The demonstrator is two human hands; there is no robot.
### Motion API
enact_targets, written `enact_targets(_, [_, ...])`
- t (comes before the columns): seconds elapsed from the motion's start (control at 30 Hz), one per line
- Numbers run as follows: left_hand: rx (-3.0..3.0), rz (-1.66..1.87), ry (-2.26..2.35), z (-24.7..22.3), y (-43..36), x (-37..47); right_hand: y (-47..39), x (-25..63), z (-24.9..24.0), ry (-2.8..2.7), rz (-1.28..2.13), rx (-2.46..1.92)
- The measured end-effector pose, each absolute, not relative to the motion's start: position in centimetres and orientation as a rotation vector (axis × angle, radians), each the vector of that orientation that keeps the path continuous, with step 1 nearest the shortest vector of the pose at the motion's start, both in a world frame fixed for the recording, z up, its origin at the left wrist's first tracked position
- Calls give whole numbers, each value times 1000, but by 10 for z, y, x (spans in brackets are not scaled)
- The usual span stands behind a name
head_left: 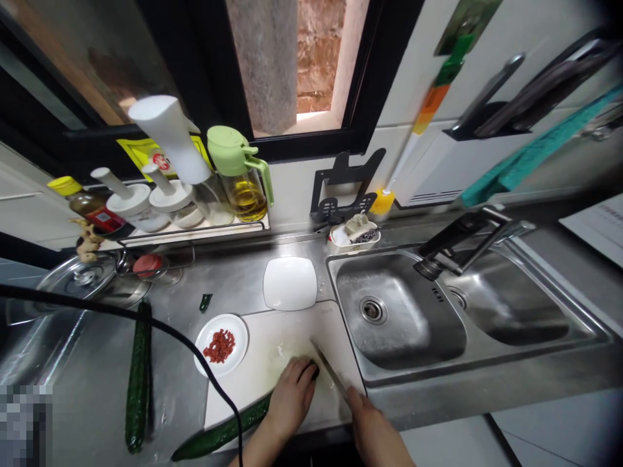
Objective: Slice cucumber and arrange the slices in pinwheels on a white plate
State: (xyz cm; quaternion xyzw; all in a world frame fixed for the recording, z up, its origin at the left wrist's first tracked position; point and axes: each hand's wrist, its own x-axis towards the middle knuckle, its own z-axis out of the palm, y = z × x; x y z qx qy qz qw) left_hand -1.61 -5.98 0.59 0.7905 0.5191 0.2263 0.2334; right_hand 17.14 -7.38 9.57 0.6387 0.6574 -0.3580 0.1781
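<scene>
A long green cucumber [221, 434] lies slantwise over the lower left edge of the white cutting board [253, 331]. My left hand [293, 392] is closed over its right part, and the dark cut end pokes out past my fingertips. My right hand [366, 415] grips a kitchen knife [331, 368] by its handle. The blade points up and left, just right of the cucumber's end and apart from it. A small white plate [241, 324] with dried red berries [220, 346] sits on the board's left corner. Behind the board is a white square plate [289, 283].
A second cucumber [138, 389] and a small cucumber end piece [205, 302] lie on the steel counter at left. A black cable [195, 347] crosses the view. The double sink [399, 311] is at right. Seasoning jars and an oil jug [241, 185] stand behind.
</scene>
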Motion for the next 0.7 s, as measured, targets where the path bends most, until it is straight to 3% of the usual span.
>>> enact_targets(0.7, [2285, 622, 1490, 4, -65, -35, -83, 157, 95, 1907, -1059, 1697])
